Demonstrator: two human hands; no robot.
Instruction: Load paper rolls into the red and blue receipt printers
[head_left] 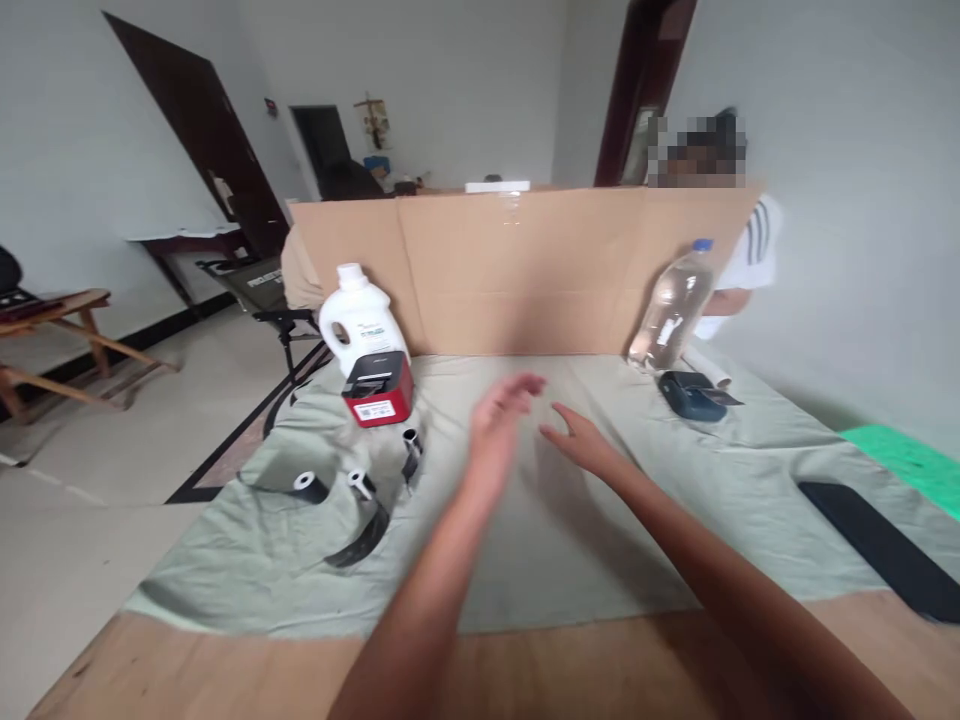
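My left hand (506,410) is raised over the middle of the green cloth (540,570), blurred, its fingers apart and slightly bent, holding nothing. Just right of it, my right hand (576,438) has thumb and fingers spread, also with nothing in it. The hands do not touch. To their left lie a small roll (411,440), a second roll with a dark strip unrolled (361,484) and a third roll (309,486). Behind these, a red and black printer (379,390) stands before a white jug (364,320). A dark blue device (694,396) sits at the right.
An upright cardboard panel (517,270) closes off the back. A clear bottle with a blue cap (673,308) leans at the back right. A black flat object (881,545) lies near the right edge, by a green item (911,462). A person (754,250) is behind the panel.
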